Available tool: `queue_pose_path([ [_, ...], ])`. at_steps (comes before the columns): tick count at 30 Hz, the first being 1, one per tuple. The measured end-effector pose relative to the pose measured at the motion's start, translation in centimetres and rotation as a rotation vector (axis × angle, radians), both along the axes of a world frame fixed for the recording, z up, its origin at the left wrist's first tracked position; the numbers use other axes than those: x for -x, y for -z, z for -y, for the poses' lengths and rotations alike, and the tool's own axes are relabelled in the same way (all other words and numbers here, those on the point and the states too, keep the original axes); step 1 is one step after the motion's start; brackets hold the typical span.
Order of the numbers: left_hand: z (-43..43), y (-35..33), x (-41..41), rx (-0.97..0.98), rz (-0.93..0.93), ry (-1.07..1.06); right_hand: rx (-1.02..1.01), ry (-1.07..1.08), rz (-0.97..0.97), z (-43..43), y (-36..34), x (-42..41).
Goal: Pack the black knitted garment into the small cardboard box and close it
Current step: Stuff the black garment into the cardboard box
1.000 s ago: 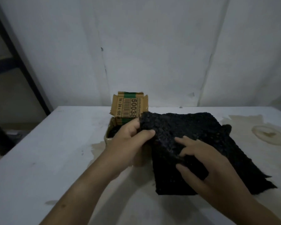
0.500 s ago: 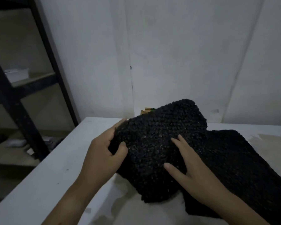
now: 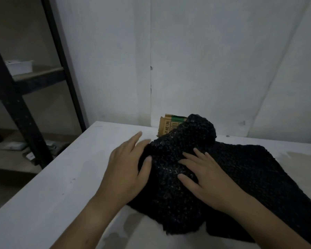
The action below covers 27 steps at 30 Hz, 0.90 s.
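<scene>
White table across the lower frame, stained toward its right edge. Behind it, a pale wall; at the left, a dark metal shelving rack bearing a white tray on one shelf.

Black knitted garment spread over the table's right half, its left portion heaped into a mound rising toward the wall. Small cardboard box behind that mound, mostly hidden by it; only an upright flap with a green stripe and printed lettering seen, the knit touching or overlapping its right side. Whether any of the garment lay inside the box: could not tell.

Left hand open, fingers spread, cupped against the mound's left flank with the thumb pressed on the knit. Right hand open too, laid flat on top of the mound, fingers splayed, gripping nothing.
</scene>
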<state>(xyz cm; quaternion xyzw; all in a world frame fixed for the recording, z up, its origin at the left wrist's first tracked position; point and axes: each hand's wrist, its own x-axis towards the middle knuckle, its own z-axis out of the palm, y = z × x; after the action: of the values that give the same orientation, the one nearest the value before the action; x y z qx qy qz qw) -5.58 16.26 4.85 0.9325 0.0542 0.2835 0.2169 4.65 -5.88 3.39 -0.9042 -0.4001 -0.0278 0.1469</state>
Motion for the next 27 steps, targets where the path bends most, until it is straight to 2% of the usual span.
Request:
queue_pose_path([
  [1, 0.1, -0.8, -1.1, 0.124, -0.063, -0.051, -0.001, -0.017, -0.002, 0.0, 0.0, -0.2],
  [3, -0.4, -2.4, -3.3, 0.466, -0.318, -0.189, -0.015, -0.037, 0.005, 0.2, 0.3, -0.5],
  [4, -0.7, -3.1, -4.1, 0.503, -0.446, -0.210, -0.030, -0.042, 0.014, 0.3, 0.6, -0.5],
  [6, -1.2, -3.7, -4.9, 0.374, -0.554, -0.174, -0.050, -0.050, 0.035, 0.5, 1.1, -0.5],
  [8, -1.2, -4.0, -4.8, 0.306, -0.505, -0.119, -0.053, -0.051, 0.055, 0.5, 1.5, -0.6],
  [10, -1.1, -4.0, -4.6, 0.335, -0.455, -0.035, -0.058, -0.053, 0.066, 0.4, 1.6, -0.6],
  [12, -0.9, -4.2, -4.4, 0.488, -0.330, 0.103, -0.072, -0.057, 0.069, 0.4, 1.8, -0.7],
  [14, -1.0, -4.4, -4.1, 0.688, -0.045, 0.179, -0.122, -0.056, 0.063, 0.5, 2.0, -0.6],
  [16, -1.7, -3.9, -3.6, 0.757, 0.213, 0.106, -0.193, -0.044, 0.035, 0.9, 2.1, -0.4],
  [17, -2.1, -3.3, -3.4, 0.754, 0.272, 0.055, -0.225, -0.036, 0.023, 1.1, 2.2, -0.3],
  [20, -3.0, -0.6, -2.8, 0.776, 0.215, -0.059, -0.263, -0.013, -0.013, 1.8, 2.2, -0.3],
  [22, -3.1, 0.8, -2.6, 0.753, 0.117, -0.114, -0.266, -0.010, -0.054, 2.1, 1.8, -0.2],
  [23, -3.0, 1.0, -2.5, 0.667, 0.127, -0.153, -0.275, -0.011, -0.077, 2.2, 1.5, -0.1],
  [25, -2.1, 0.3, -2.3, 0.372, 0.253, -0.142, -0.305, 0.002, -0.104, 2.3, 0.8, 0.0],
  [27, -0.9, -0.6, -2.9, 0.089, 0.223, 0.040, -0.284, 0.040, -0.084, 2.2, 0.3, -0.4],
])
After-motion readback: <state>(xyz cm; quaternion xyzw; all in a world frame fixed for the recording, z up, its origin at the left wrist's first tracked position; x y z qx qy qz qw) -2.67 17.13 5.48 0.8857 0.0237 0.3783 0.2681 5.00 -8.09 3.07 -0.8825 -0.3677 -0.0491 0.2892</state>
